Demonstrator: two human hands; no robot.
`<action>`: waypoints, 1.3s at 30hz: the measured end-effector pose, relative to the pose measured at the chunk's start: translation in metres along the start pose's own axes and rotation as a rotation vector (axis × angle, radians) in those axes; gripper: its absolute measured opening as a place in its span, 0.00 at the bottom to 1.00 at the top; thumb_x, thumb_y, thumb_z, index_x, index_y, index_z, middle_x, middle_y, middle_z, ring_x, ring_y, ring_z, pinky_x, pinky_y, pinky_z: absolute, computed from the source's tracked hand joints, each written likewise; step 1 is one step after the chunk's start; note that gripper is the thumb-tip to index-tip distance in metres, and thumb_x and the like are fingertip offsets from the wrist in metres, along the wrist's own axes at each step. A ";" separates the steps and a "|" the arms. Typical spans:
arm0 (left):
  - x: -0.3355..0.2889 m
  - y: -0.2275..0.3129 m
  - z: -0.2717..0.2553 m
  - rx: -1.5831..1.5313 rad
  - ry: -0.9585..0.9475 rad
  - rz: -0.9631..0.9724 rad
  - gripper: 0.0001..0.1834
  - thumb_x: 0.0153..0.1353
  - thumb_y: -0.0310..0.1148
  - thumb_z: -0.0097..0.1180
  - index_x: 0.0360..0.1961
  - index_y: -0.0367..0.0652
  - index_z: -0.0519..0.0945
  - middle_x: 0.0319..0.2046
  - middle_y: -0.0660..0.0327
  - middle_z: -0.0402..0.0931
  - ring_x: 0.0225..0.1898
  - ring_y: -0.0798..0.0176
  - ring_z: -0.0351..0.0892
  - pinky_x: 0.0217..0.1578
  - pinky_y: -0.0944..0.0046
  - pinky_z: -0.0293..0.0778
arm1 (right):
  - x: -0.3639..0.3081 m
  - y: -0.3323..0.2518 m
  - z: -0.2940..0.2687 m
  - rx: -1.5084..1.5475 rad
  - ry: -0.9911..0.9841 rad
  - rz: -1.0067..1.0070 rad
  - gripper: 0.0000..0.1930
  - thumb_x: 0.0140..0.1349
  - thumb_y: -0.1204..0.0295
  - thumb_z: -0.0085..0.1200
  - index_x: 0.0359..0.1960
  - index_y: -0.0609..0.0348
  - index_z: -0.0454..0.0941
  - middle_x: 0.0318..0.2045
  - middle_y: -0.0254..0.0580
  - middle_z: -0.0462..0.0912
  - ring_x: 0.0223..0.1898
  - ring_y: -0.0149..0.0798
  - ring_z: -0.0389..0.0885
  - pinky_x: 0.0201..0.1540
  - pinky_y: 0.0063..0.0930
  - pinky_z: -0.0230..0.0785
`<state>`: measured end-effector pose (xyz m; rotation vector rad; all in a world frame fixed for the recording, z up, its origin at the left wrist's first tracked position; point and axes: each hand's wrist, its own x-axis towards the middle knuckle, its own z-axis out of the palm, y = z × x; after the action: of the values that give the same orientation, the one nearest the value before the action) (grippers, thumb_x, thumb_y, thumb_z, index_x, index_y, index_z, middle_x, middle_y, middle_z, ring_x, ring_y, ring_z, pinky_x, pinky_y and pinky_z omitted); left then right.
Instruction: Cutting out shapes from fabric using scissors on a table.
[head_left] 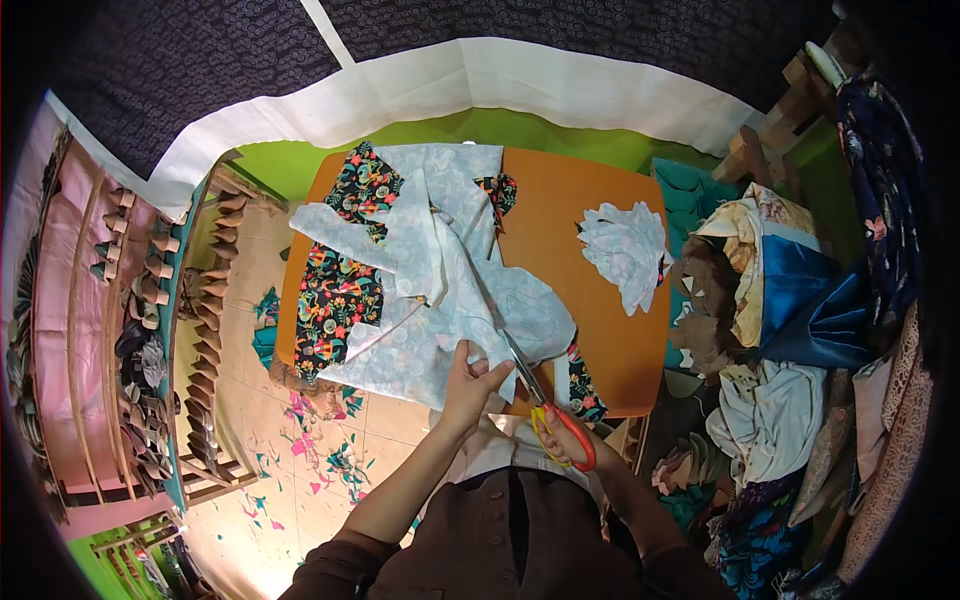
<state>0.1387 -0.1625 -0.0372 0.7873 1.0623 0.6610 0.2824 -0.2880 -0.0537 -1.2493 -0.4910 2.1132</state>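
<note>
My right hand (pixel 565 440) grips scissors (pixel 545 400) with orange and yellow handles; the blades point up into a pale blue-white cloth (pixel 440 270) spread on an orange table (pixel 560 210). My left hand (pixel 470 385) pinches the near edge of that pale cloth just left of the blades. Beneath the pale layer lies black fabric with a bright flower print (pixel 335 300), showing at the left and at the near right corner.
A stack of cut pale pieces (pixel 625 250) lies on the table's right side. Heaps of mixed fabrics (pixel 790 320) crowd the right. Coloured scraps (pixel 320 450) litter the tiled floor at left, beside racks of folded items (pixel 140 320).
</note>
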 end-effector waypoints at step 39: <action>0.003 -0.008 -0.006 -0.327 0.181 0.056 0.03 0.57 0.27 0.45 0.32 0.44 0.66 0.23 0.66 0.70 0.21 0.75 0.68 0.18 0.75 0.64 | 0.014 0.000 -0.012 0.264 -0.281 0.073 0.20 0.55 0.53 0.48 0.35 0.54 0.60 0.23 0.27 0.62 0.19 0.19 0.60 0.19 0.11 0.55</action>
<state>0.1346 -0.1631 -0.0467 0.4806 1.0631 0.9402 0.2878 -0.2787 -0.0687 -0.8391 -0.2740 2.3404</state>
